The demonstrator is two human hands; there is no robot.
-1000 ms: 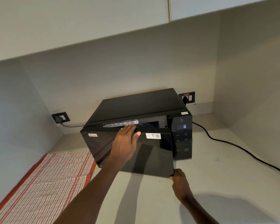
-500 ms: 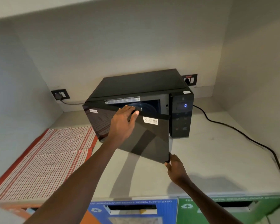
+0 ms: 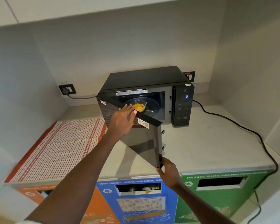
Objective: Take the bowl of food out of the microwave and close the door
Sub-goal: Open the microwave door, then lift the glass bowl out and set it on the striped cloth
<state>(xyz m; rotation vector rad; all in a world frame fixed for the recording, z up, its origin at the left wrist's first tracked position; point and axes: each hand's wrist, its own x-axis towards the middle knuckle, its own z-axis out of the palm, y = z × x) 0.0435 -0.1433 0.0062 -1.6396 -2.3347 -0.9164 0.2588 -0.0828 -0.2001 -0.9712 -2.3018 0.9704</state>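
A black microwave (image 3: pixel 145 78) stands on the pale counter (image 3: pixel 200 143) with its glossy door (image 3: pixel 144 139) swung well out toward me. Inside, a clear glass bowl (image 3: pixel 138 104) of yellow food sits on the turntable. My left hand (image 3: pixel 122 121) rests flat on the door's outer face, fingers over its top edge, just in front of the bowl. My right hand (image 3: pixel 168 171) pinches the door's lower free corner. The cavity's left part is hidden behind the door.
A red-striped cloth (image 3: pixel 58 147) covers the counter at left. A black power cable (image 3: pixel 242 128) trails over the counter at right. Wall sockets (image 3: pixel 67 89) sit behind. Orange, blue (image 3: pixel 136 199) and green (image 3: pixel 217 191) waste bins stand below the counter's front edge.
The door has swung much further open, drawn by both hands, and the bowl of yellow food has come into sight. The view has pulled back and down, showing the bins.
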